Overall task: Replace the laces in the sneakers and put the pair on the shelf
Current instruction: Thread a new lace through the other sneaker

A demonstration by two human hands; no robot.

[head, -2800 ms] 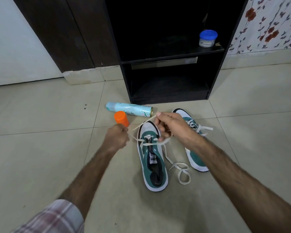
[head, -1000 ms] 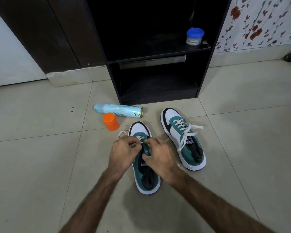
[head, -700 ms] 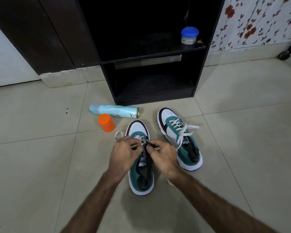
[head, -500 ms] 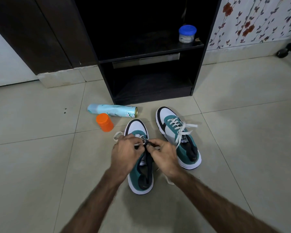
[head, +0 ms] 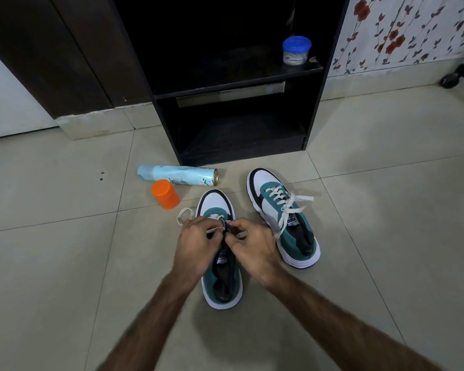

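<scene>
Pinching the white lace (head: 184,215) with both left hand (head: 196,246) and right hand (head: 252,247) close together over the near sneaker (head: 220,253) on the floor, we risk missing an eyelet, while the laced sneaker (head: 281,218) waits beside the shelf (head: 236,73).

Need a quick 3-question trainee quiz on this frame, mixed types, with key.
1. True or false: the right sneaker is already laced.
2. Which hand pinches the lace over the left sneaker? A) left hand only B) right hand only C) both
3. Fill in: the spray can lies on its ____ on the floor, beside the orange cap.

Key: 1 true; 2 C; 3 side.
</scene>
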